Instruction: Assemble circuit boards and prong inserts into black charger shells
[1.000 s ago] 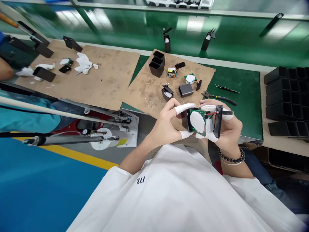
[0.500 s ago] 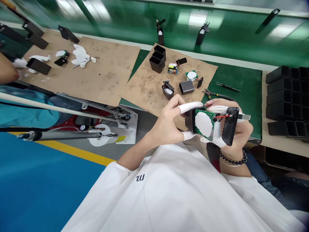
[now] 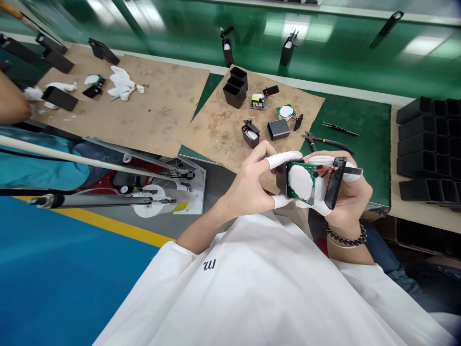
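In the head view, the left hand (image 3: 251,185) grips the black case (image 3: 282,180); the right hand (image 3: 352,194) holds the circuit board (image 3: 311,171), seemingly partly inside it. Crooked pushing could scrape the white patch (image 3: 300,182); tugging the end cap (image 3: 335,183) could strain the red wire (image 3: 325,169).

Bright, even light; white glare on green panel (image 3: 259,50); edges stretched, upper-left soft.
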{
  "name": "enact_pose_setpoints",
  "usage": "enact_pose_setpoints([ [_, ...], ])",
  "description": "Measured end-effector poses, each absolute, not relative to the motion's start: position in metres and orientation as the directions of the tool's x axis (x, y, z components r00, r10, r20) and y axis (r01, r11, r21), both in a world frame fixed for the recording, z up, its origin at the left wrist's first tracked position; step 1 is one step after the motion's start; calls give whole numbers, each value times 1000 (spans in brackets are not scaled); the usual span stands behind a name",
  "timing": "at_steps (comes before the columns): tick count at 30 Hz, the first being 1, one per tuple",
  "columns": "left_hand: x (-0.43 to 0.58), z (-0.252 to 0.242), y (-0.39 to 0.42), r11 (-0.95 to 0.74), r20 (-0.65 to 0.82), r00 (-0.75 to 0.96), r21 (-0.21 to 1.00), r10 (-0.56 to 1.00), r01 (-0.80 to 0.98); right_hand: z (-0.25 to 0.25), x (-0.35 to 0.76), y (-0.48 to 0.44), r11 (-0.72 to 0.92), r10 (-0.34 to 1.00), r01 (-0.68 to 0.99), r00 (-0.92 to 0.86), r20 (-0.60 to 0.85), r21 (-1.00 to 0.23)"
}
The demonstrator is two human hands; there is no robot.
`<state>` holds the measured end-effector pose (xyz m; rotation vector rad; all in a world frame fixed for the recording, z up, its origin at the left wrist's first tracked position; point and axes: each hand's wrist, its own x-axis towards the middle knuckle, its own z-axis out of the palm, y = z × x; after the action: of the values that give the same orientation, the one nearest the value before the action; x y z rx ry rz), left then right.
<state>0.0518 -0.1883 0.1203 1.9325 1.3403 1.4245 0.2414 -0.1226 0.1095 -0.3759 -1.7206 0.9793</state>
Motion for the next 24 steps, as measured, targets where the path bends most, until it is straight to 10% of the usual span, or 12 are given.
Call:
enact_pose_setpoints([
  [24, 51, 116, -190, -431, 500, 4, 742, 866, 514, 107, 242, -120, 628, 647, -181, -419, 637, -757],
])
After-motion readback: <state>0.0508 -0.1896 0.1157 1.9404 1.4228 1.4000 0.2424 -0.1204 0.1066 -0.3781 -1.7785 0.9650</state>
